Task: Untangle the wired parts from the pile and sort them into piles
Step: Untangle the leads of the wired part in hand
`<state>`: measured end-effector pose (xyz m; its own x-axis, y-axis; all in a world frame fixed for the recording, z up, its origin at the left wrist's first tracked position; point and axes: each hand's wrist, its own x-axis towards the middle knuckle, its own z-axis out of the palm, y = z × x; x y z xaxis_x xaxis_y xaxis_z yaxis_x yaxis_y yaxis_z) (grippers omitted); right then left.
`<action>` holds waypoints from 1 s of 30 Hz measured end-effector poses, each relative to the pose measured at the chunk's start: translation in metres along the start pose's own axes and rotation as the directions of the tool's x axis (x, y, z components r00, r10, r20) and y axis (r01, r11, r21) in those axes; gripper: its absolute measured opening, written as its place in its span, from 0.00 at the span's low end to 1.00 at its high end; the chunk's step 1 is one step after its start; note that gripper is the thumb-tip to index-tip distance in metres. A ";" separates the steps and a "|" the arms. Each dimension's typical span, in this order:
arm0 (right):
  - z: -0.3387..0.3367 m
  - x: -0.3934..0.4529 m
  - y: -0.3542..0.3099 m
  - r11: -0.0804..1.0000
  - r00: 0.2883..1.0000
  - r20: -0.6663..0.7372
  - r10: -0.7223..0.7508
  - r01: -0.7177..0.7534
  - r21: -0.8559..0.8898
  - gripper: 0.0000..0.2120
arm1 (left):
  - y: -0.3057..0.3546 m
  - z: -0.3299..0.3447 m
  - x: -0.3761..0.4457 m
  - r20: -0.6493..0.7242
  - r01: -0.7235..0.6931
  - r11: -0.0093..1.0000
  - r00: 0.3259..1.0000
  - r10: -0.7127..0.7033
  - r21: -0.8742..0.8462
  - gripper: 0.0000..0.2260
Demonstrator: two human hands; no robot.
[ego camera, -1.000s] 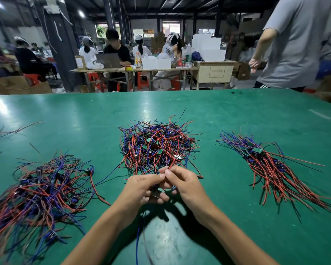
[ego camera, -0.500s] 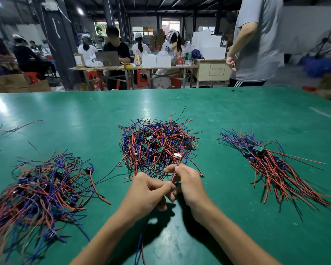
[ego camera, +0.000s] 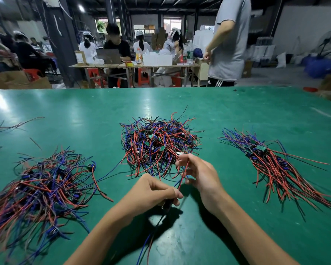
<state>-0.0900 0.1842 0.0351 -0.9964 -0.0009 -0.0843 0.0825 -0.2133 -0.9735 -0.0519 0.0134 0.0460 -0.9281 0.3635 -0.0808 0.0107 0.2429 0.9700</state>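
Left hand (ego camera: 153, 194) is gripping one wired part (ego camera: 167, 204) just above the green bench (ego camera: 84, 111), fingers (ego camera: 175, 194) curled tight round its small dark body. Its blue and dark leads are trailing down toward the near edge. Right hand (ego camera: 201, 176) is pinching the part's red wire (ego camera: 182, 177) between thumb and fingers, other fingers loosely curled, wire running up from the left hand toward the middle pile.

Middle pile (ego camera: 159, 145) is sitting just beyond both hands: tangled red, blue and black wires with small green boards showing. Right hand is nearly touching its near edge; can't tell if the red wire is free of it.

Left pile (ego camera: 44, 186) is lying loose and spread, well apart from the hands. Right pile (ego camera: 273, 165) is lying with wires combed roughly one way, red ends fanning toward the near right.

A few stray wires (ego camera: 13, 125) are lying at far left. Person in grey shirt (ego camera: 229, 41) is standing past the bench's far edge.
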 end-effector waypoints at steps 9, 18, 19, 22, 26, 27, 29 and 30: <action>0.005 -0.012 0.009 0.973 0.977 0.206 -0.062 0.106 -0.206 0.09 | 0.003 -0.018 0.003 -0.240 -0.108 0.923 0.971 0.017 -0.370 0.12; 0.017 -0.020 0.018 0.913 0.924 0.258 -0.283 0.342 -0.224 0.16 | 0.000 -0.019 0.007 -0.377 -0.146 0.795 0.920 -0.110 -0.588 0.18; 0.015 -0.019 0.017 0.927 0.927 0.260 -0.271 0.324 -0.191 0.16 | 0.000 -0.019 0.008 -0.377 -0.156 0.779 0.920 -0.111 -0.608 0.18; 0.013 -0.021 0.011 0.926 0.909 0.318 -0.268 0.334 -0.174 0.16 | 0.000 -0.022 0.008 -0.377 -0.166 0.717 0.915 -0.145 -0.677 0.15; 0.012 -0.026 0.002 0.932 0.883 0.387 -0.264 0.338 -0.135 0.25 | -0.001 -0.028 0.008 -0.376 -0.162 0.625 0.899 -0.226 -0.763 0.11; 0.012 -0.028 0.000 0.938 0.879 0.405 -0.251 0.324 -0.122 0.27 | -0.002 -0.029 0.008 -0.379 -0.167 0.605 0.894 -0.240 -0.778 0.11; 0.012 -0.031 -0.004 0.961 0.878 0.422 -0.225 0.272 -0.053 0.29 | -0.002 -0.029 0.007 -0.388 -0.186 0.576 0.888 -0.248 -0.796 0.13; 0.012 -0.031 -0.005 0.973 0.886 0.410 -0.214 0.228 0.014 0.30 | -0.002 -0.029 0.007 -0.392 -0.196 0.571 0.888 -0.241 -0.797 0.15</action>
<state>-0.0600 0.1740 0.0451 -0.9080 -0.3561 0.2209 -0.1476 -0.2216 -0.9639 -0.0692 -0.0102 0.0503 -0.9724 -0.0881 -0.2161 -0.1084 -0.6496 0.7525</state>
